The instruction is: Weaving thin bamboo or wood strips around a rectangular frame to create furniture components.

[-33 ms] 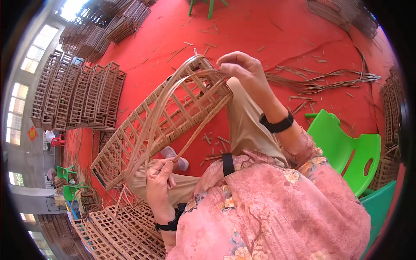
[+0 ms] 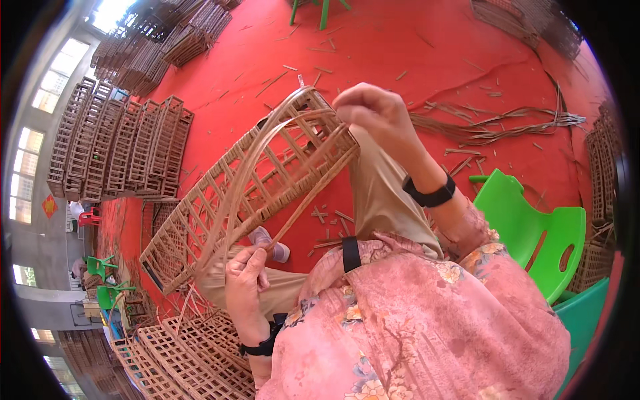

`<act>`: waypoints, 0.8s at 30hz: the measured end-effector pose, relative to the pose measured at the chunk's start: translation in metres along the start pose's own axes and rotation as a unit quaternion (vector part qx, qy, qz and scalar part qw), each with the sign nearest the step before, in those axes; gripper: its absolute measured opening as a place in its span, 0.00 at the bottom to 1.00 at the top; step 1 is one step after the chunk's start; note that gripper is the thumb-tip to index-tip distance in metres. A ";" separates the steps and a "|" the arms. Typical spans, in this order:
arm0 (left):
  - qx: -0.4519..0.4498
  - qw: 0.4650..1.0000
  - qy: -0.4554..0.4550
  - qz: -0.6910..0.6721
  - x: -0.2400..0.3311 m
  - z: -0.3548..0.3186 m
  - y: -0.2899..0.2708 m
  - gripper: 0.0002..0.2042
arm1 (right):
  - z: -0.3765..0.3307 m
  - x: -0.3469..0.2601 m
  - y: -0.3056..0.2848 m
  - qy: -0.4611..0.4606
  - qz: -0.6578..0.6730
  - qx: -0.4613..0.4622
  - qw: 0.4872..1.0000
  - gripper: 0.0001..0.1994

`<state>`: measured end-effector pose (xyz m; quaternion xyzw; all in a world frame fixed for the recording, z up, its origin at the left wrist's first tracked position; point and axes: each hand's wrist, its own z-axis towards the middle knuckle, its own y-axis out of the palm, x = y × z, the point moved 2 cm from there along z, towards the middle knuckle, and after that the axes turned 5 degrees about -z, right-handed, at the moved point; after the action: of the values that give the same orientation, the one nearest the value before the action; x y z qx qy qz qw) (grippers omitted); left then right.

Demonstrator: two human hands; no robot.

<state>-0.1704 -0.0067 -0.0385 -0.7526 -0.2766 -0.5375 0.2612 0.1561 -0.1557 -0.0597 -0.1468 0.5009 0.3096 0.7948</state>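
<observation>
A long woven wicker basket (image 2: 250, 180) with an open lattice lies slanted across my lap, its far right end near my right thigh. My left hand (image 2: 248, 270) is closed at the near side, thumb and finger pinching the lower end of a thin wicker strip (image 2: 310, 199) that runs up to the basket's right corner. Right by the basket's far right corner, my right hand (image 2: 373, 112) has bent fingers smeared by motion; what they hold, if anything, cannot be made out. Several long loose strips (image 2: 237, 177) arch over the basket and hang down beside my left hand.
Flat wicker lattice panels (image 2: 193, 353) lie at lower left. Stacked baskets (image 2: 120, 143) stand at the left. A green plastic chair (image 2: 533, 230) is at the right. A bundle of long strips (image 2: 487, 127) and scattered offcuts lie on the red floor (image 2: 400, 40).
My right hand has shifted slightly downward, its fingers more curled and blurred. The arching strips have moved a little. My left hand stays in place.
</observation>
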 end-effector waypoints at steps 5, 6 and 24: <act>-0.019 1.000 0.008 -0.017 -0.002 0.005 -0.002 0.11 | -0.015 -0.039 0.029 -0.279 -0.456 -0.114 0.837 0.16; -0.028 1.000 0.004 -0.003 -0.001 0.004 -0.003 0.11 | -0.016 -0.036 0.034 -0.272 -0.451 -0.133 0.840 0.15; -0.050 0.997 0.012 0.053 0.004 -0.009 0.018 0.08 | -0.033 0.212 -0.279 0.418 0.201 0.263 0.846 0.37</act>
<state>-0.1634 -0.0252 -0.0340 -0.7721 -0.2058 -0.5446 0.2548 0.3761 -0.3139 -0.2842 0.0559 0.8670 0.2290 0.4391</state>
